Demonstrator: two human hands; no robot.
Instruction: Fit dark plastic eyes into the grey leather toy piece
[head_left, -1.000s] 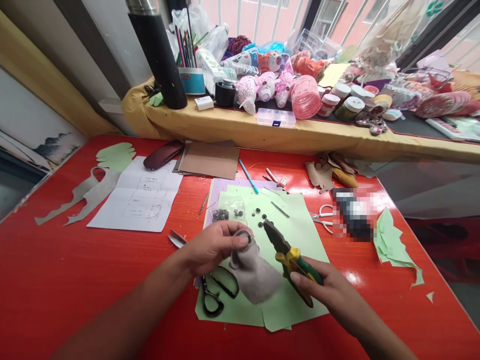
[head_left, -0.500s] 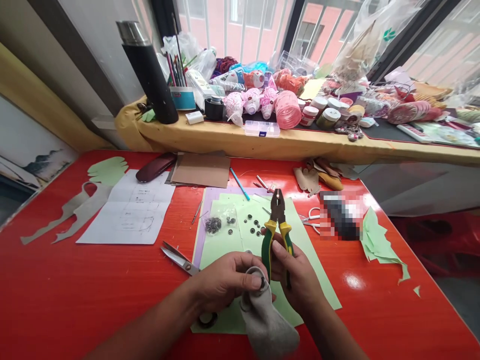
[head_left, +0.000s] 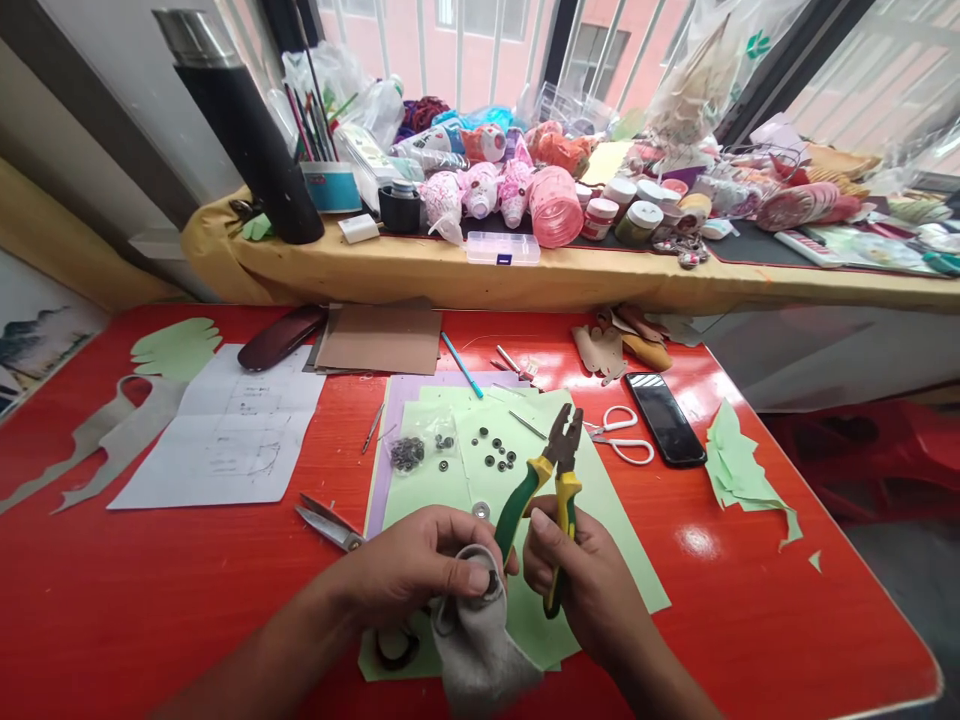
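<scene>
Between thumb and fingers, my left hand [head_left: 420, 560] pinches the rim of a small grey fabric pouch [head_left: 480, 655], where a dark snap button [head_left: 491, 583] shows beside the thumb. My right hand [head_left: 577, 560] is closed round one handle of the combination pliers [head_left: 559, 455], which have green and yellow grips. Their jaws point up and away, slightly parted, and the handles are spread. The other handle reaches down next to my left fingers; whether they touch it I cannot tell. Beyond the hands, several dark snap parts [head_left: 496, 448] lie on the green paper [head_left: 615, 550].
Scissors [head_left: 330, 522] lie left of my left hand. A small bag of snaps [head_left: 409, 453], white-handled scissors [head_left: 622, 435] and a phone [head_left: 666, 420] are farther back. A sketched sheet [head_left: 225, 430] lies left on the red table [head_left: 787, 620]. Jars and a black flask [head_left: 247, 150] crowd the sill.
The pliers have tilted to the right and their handles have spread wider apart. My left hand still pinches the pouch. The whole view has shifted a little.
</scene>
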